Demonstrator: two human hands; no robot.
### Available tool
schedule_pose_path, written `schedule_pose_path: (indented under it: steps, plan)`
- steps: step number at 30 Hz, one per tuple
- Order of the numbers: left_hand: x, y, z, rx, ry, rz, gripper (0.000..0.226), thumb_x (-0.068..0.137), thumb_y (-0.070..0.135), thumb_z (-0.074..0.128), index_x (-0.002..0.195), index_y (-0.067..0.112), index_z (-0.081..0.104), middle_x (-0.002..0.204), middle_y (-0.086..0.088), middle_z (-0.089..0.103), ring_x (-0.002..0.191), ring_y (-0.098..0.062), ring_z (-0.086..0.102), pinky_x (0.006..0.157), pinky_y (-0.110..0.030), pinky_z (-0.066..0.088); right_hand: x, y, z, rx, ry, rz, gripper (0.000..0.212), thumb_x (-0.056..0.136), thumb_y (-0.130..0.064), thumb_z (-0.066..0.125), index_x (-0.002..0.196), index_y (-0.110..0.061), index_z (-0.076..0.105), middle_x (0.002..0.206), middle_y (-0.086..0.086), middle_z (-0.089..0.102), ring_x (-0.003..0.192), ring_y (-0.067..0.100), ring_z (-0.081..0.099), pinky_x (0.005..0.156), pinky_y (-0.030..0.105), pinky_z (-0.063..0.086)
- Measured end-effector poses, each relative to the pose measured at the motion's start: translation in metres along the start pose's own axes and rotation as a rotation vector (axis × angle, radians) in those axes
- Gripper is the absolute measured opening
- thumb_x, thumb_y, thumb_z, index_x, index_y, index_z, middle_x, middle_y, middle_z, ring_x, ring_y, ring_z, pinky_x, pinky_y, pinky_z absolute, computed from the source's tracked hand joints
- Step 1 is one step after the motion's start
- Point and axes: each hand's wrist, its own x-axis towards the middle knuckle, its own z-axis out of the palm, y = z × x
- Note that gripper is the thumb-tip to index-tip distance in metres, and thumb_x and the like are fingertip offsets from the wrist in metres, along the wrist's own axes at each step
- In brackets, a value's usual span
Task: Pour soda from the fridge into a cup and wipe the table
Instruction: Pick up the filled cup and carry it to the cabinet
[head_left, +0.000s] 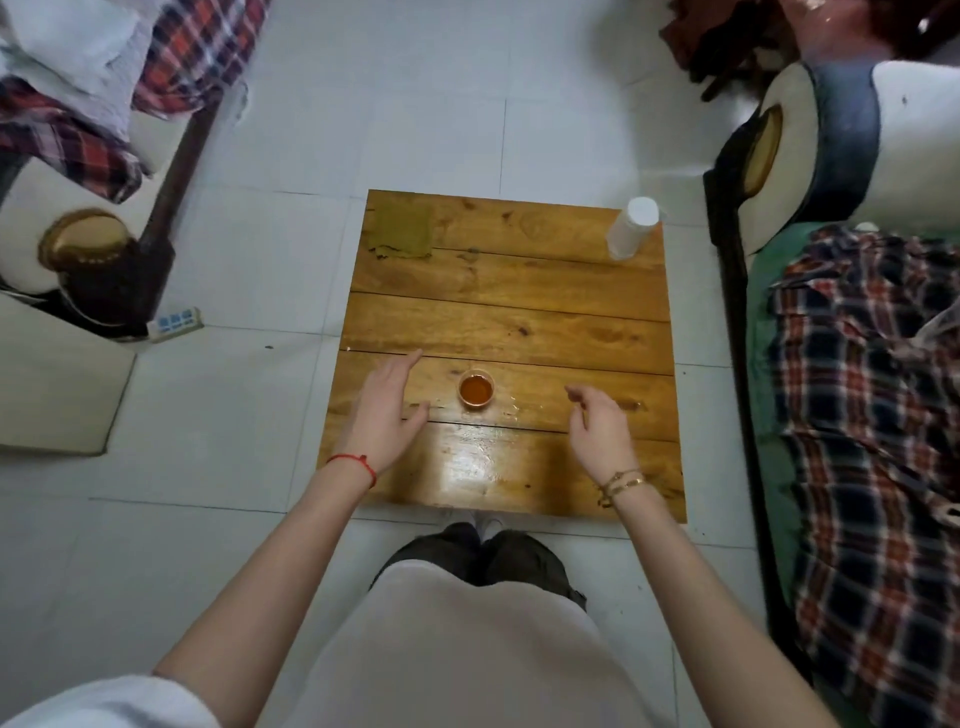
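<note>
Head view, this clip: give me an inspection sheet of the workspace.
Surface: wooden table, glossy near edge, small droplets right of the cup.
Job's things: cup of amber drink near the front; green cloth at far left corner.
Clutter: white stack of cups at far right corner.
Hands: left hand open beside the cup; right hand loosely curled, holding nothing.
Cables: power strip on the floor, left.
Surroundings: tiled floor, plaid blankets both sides.

A single head-worn wide-angle view looks steeply down from standing height onto the square, varnished wooden plank worktop (511, 312) and white tiled floor (395, 104), with edges bowed by the lens.
</note>
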Motion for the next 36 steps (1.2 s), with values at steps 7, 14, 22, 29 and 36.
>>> schedule_pose_path:
  steps: [7, 14, 22, 29, 36]
  plan:
    - [0.033, -0.022, 0.062, -0.063, -0.062, -0.171, 0.072, 0.084, 0.016, 0.071, 0.147, 0.012, 0.036, 0.148, -0.009, 0.043, 0.138, -0.025, 0.038, 0.116, -0.035, 0.031, 0.056, 0.030, 0.042, 0.231, -0.144, 0.265, 0.032, 0.097, -0.005, 0.039, 0.121, -0.006, 0.060, 0.108, 0.006, 0.066, 0.058, 0.009, 0.050, 0.050, 0.014, 0.041]
    - [0.068, -0.058, 0.138, -0.075, -0.137, -0.247, 0.087, 0.078, 0.021, 0.078, 0.150, 0.014, 0.029, 0.150, -0.007, 0.038, 0.137, -0.024, 0.036, 0.113, -0.031, 0.027, 0.108, 0.065, 0.116, 0.573, -0.282, 0.529, 0.032, 0.095, 0.007, 0.033, 0.114, 0.000, 0.057, 0.087, 0.002, 0.059, 0.066, 0.009, 0.053, 0.054, 0.015, 0.048]
    - [0.109, -0.096, 0.207, -0.096, -0.126, -0.292, 0.100, 0.070, 0.029, 0.084, 0.151, 0.017, 0.026, 0.149, -0.004, 0.037, 0.137, -0.021, 0.035, 0.113, -0.033, 0.028, 0.154, 0.099, 0.189, 0.567, -0.423, 0.495, 0.028, 0.095, 0.003, 0.036, 0.087, -0.017, 0.053, 0.078, -0.001, 0.052, 0.057, 0.008, 0.053, 0.049, 0.015, 0.043]
    - [0.124, -0.110, 0.235, -0.178, -0.038, -0.194, 0.085, 0.068, 0.025, 0.085, 0.140, 0.021, 0.039, 0.139, 0.000, 0.050, 0.130, -0.016, 0.045, 0.107, -0.023, 0.032, 0.166, 0.101, 0.223, 0.679, -0.333, 0.547, 0.029, 0.098, -0.002, 0.035, 0.114, -0.007, 0.058, 0.090, 0.002, 0.063, 0.070, 0.015, 0.057, 0.081, 0.038, 0.055]
    - [0.129, -0.110, 0.235, -0.270, -0.012, -0.197, 0.068, 0.074, 0.032, 0.081, 0.130, 0.025, 0.044, 0.122, 0.006, 0.061, 0.109, -0.010, 0.057, 0.090, -0.026, 0.048, 0.169, 0.096, 0.231, 0.655, -0.343, 0.534, 0.032, 0.099, -0.008, 0.034, 0.120, -0.007, 0.058, 0.104, 0.007, 0.067, 0.084, 0.020, 0.062, 0.090, 0.047, 0.055]
